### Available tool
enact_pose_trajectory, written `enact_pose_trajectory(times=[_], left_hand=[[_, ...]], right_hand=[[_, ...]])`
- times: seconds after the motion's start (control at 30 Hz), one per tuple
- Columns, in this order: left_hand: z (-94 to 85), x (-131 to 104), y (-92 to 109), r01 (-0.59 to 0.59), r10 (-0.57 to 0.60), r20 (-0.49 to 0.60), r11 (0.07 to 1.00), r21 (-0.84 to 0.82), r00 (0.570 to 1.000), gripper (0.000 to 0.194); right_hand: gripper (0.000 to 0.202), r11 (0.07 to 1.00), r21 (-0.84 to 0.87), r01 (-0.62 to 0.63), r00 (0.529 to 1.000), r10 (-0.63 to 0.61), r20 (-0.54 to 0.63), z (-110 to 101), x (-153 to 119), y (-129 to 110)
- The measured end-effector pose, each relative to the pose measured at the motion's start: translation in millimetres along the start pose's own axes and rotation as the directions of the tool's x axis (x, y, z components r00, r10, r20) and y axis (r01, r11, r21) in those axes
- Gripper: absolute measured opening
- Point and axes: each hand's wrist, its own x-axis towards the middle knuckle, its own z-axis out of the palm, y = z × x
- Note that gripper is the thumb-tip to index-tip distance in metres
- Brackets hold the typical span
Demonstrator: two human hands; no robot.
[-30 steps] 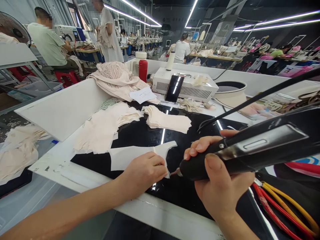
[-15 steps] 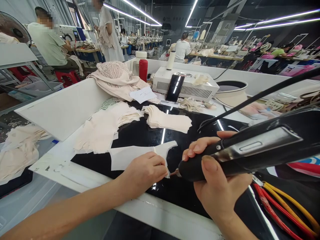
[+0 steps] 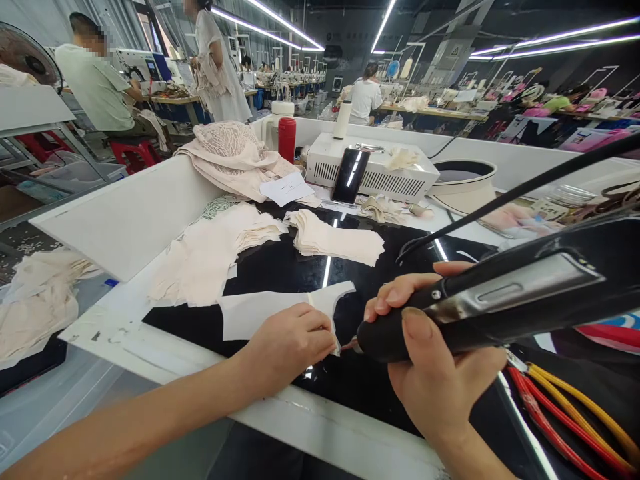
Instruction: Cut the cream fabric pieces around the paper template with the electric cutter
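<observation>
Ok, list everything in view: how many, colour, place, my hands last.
Table: one, white with black panel, foreground
Tool: one, black and silver, right foreground
Flat piece: one, white, front centre
Stacks of pieces: two, cream, behind flat piece
Cloth pile: one, cream, far left
Box: one, white, back of table
Phone: one, black, leaning against box
Red bottle: one, red, left of box
Tall bottle: one, cream, on box
Tub: one, cream, right of box
Lace cloth: one pile, pink-beige, back left
Paper: one, white, against lace cloth
Cable: one, black, right
Handles: count unclear, red and yellow, lower right
Fan: one, dark, upper left
People: several, mostly pale clothes, background
Left hand: one, bare, on flat piece
Right hand: one, bare, gripping tool
</observation>
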Motion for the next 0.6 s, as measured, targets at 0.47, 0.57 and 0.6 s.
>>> enact_pose_trajectory(times=[0.47, 0.57, 0.6], left_hand=[[-0.3, -1.3, 0.2, -0.012, 0.012, -0.011, 1.000, 0.013, 1.000, 0.022], [0.1, -0.9, 0.1, -0.020, 0.020, -0.020, 1.000, 0.021, 1.000, 0.024], [0.2, -0.8, 0.2, -0.021, 0.022, -0.021, 1.000, 0.022, 1.000, 0.024]], right_hand=[[0.037, 1.000, -0.016, -0.018, 1.000, 0.018, 0.005, 0.7, -0.7, 1.0], [0.038, 1.000, -0.011, -0.023, 1.000, 0.023, -0.008, 0.9, -0.9, -0.1], [0.038, 1.000, -0.006, -0.023, 1.000, 0.023, -0.012, 1.0, -0.8, -0.7]])
